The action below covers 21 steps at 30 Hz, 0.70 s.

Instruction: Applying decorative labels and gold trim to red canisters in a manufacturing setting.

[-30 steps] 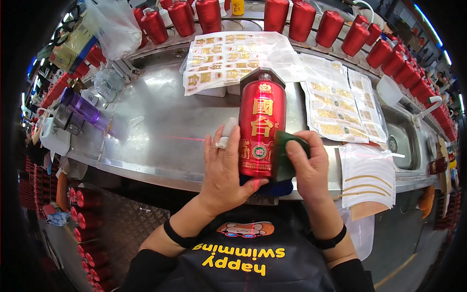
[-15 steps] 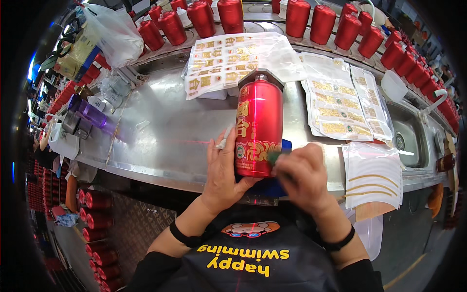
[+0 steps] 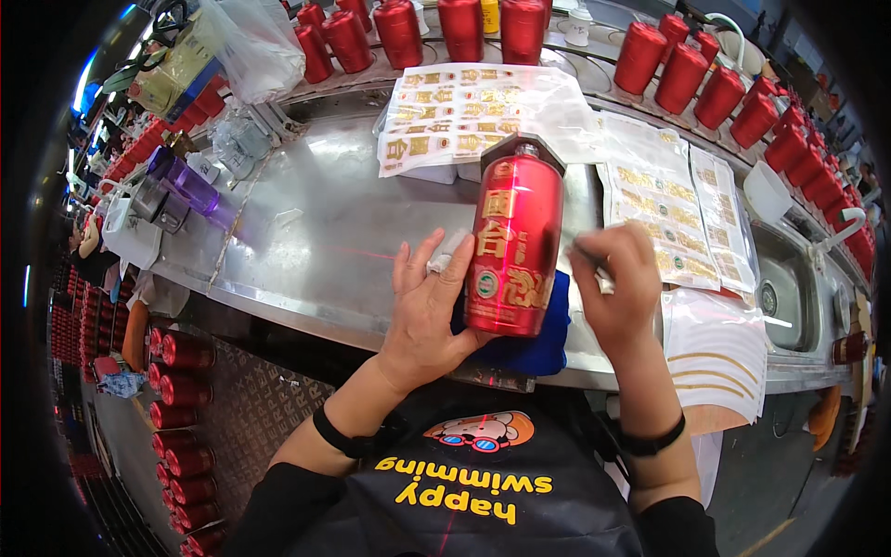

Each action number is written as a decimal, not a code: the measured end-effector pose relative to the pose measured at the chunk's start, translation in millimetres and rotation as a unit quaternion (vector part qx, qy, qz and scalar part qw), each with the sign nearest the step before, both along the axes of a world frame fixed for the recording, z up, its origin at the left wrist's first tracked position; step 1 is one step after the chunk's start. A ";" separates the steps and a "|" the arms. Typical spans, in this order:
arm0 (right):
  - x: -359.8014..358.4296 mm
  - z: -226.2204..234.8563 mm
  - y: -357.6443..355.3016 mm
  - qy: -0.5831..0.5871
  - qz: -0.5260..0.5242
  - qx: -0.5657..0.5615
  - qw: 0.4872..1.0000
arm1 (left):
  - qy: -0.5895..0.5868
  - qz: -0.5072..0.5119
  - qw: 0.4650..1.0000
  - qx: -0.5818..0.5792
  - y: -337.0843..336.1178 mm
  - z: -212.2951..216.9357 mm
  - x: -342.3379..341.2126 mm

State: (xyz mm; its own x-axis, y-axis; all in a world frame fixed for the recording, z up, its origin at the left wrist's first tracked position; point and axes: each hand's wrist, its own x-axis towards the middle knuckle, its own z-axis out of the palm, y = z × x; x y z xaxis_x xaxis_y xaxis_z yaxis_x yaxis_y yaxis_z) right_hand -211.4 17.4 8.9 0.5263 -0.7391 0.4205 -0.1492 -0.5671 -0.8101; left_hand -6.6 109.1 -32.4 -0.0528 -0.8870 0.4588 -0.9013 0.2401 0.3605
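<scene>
With the clock centred on the bottle (image 3: 517, 249), the bench (image 3: 320, 218) is offering its widest bare steel toward 9 and 10, out to a purple cup (image 3: 190, 183). Its near edge is running past at 6, close under the bottle's base. Gold-printed sheets are crowding in: one (image 3: 418, 111) at 11 to 12, others (image 3: 650, 218) between 2 and 3, leaving only a narrow strip of steel on that side. The sink (image 3: 791, 278) is lying well apart, just past 3; strip paper (image 3: 715, 367) is hanging over the near edge at 4. Red bottles (image 3: 462, 32) are lining the far side from 11 to 2.

The bottle is lying over a blue cloth (image 3: 549, 325) and against a dark stand (image 3: 498, 148), its gold-printed face showing upward. Its long axis is running nearly 6 to 12, the neck pointing slightly past 12.

The left hand (image 3: 422, 311), at 8, is cupping the bottle's lower side, fingers spread along it, thumb by the base. The right hand (image 3: 624, 278), near 4, is curling and pinching a dark piece (image 3: 590, 254), mostly hidden, just beside the bottle.
</scene>
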 end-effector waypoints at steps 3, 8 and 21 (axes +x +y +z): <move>3.4 15.6 8.4 0.059 0.170 -0.143 0.973 | 0.065 0.007 0.998 -0.024 0.0 -8.4 2.2; 16.4 17.8 -22.3 0.058 -0.150 -0.178 0.971 | -0.014 -0.001 1.000 -0.024 -0.4 2.4 3.2; 26.6 36.3 -9.3 0.112 -0.012 -0.096 0.989 | 0.090 0.005 0.996 -0.023 1.5 -11.4 5.5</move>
